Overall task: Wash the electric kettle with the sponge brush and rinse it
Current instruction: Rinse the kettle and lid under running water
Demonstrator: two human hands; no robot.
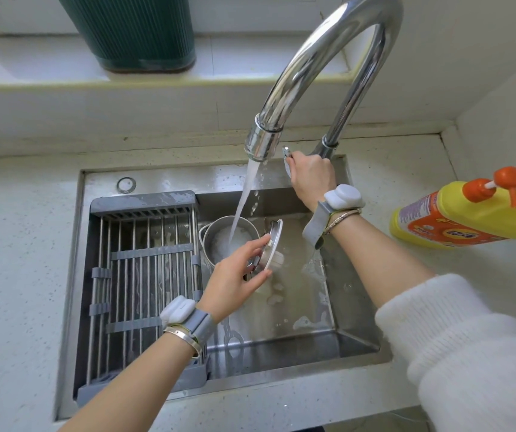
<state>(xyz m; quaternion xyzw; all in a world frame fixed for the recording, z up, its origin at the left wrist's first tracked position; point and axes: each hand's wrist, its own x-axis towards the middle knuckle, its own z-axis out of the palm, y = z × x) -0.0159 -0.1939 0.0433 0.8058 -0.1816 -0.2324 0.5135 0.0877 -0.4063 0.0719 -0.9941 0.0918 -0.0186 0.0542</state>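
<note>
The steel electric kettle stands in the sink with its hinged lid tipped open. My left hand pinches the lid's edge between thumb and fingers. Water streams from the chrome faucet into the kettle's mouth, which is full of white foam. My right hand is closed around the faucet handle at the sink's back edge. A long-handled sponge brush seems to lie under the soapy water on the sink floor; its head is hidden.
A grey drying rack spans the sink's left half. A yellow detergent bottle with an orange pump lies on the counter to the right. A dark green ribbed container stands on the ledge behind. Suds cover the sink floor.
</note>
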